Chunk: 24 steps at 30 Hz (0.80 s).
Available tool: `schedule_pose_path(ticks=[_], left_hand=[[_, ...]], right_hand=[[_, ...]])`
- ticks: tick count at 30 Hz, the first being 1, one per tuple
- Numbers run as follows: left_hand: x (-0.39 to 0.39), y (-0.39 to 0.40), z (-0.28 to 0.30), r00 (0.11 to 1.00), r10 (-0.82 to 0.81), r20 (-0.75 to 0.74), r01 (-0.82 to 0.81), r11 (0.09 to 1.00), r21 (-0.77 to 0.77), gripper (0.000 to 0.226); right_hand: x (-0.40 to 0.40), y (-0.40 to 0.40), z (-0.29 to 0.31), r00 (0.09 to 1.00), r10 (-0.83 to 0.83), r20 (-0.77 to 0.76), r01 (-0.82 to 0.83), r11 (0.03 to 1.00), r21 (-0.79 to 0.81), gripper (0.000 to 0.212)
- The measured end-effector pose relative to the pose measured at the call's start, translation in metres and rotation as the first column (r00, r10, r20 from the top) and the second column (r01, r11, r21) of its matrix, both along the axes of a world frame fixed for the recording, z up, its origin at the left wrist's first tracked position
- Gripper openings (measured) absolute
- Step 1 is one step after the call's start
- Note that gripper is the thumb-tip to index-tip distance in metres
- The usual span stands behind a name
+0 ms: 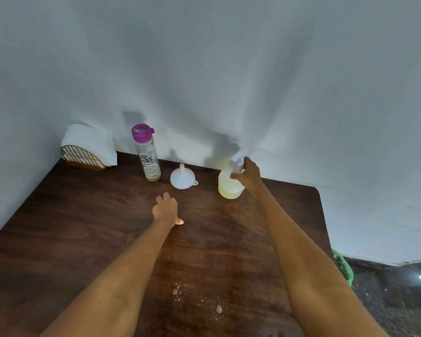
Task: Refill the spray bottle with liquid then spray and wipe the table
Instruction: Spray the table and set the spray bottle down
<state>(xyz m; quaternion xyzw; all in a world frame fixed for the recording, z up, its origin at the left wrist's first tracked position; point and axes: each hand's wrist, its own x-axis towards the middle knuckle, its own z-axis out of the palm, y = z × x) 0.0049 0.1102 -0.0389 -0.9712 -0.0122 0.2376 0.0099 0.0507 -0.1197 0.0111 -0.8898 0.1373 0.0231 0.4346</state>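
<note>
A clear spray bottle point(229, 184) with yellowish liquid stands upright at the back right of the dark wooden table point(95, 227). My right hand point(249, 175) grips its neck just under the white trigger head. My left hand point(165, 210) rests on the table in the middle, fingers relaxed, holding nothing. A white funnel point(181, 178) sits mouth-down left of the spray bottle. A tall clear bottle point(147, 154) with a purple cap stands upright further left, holding only a little liquid at its bottom. Foamy spray droplets point(199, 300) lie on the table near the front edge.
A wire holder with white paper napkins point(86, 148) stands in the back left corner against the white wall. Something green point(343, 266) hangs past the table's right edge above a dark speckled floor.
</note>
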Motion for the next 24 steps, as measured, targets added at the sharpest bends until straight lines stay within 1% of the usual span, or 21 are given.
schedule_pose_path(ticks=[2, 3, 5, 8, 11, 19, 20, 22, 24], left_hand=[[0.000, -0.001, 0.000, 1.000, 0.001, -0.002, -0.001, 1.000, -0.001, 0.074], [0.000, -0.001, 0.000, 1.000, 0.005, -0.002, -0.005, 1.000, -0.004, 0.073], [0.000, -0.001, 0.000, 1.000, 0.011, 0.000, -0.011, 1.000, -0.007, 0.073], [0.000, -0.001, -0.001, 1.000, 0.009, 0.000, -0.009, 1.000, -0.004, 0.074], [-0.001, -0.001, -0.001, 1.000, 0.007, 0.002, -0.007, 1.000, 0.000, 0.075], [0.001, 0.000, -0.003, 1.000, -0.007, 0.002, 0.007, 1.000, -0.001, 0.073], [0.002, 0.000, -0.004, 1.000, -0.008, 0.005, 0.008, 1.000, -0.005, 0.073], [0.001, 0.001, -0.004, 1.000, -0.010, 0.017, 0.010, 1.000, -0.017, 0.073], [-0.002, 0.003, -0.005, 1.000, -0.008, 0.029, 0.009, 0.999, -0.036, 0.077]], right_hand=[[0.001, -0.007, 0.002, 0.998, 0.065, -0.015, -0.066, 0.996, -0.064, 0.051], [0.000, -0.006, 0.001, 0.998, 0.064, 0.008, -0.064, 0.994, -0.086, 0.053], [-0.004, 0.001, -0.002, 0.998, -0.004, 0.056, 0.009, 0.996, -0.091, 0.059], [-0.009, 0.009, -0.006, 0.991, -0.075, 0.112, 0.084, 0.993, -0.082, 0.051], [-0.009, 0.008, -0.006, 0.991, -0.069, 0.114, 0.075, 0.996, -0.053, 0.047], [-0.011, 0.009, -0.012, 0.991, -0.078, 0.107, 0.073, 0.996, 0.055, 0.047], [-0.012, 0.009, -0.014, 0.991, -0.086, 0.102, 0.079, 0.994, 0.076, 0.050], [-0.020, 0.009, -0.019, 0.989, -0.113, 0.091, 0.101, 0.988, 0.119, 0.061], [-0.034, 0.012, -0.026, 0.984, -0.152, 0.093, 0.142, 0.984, 0.109, 0.071]])
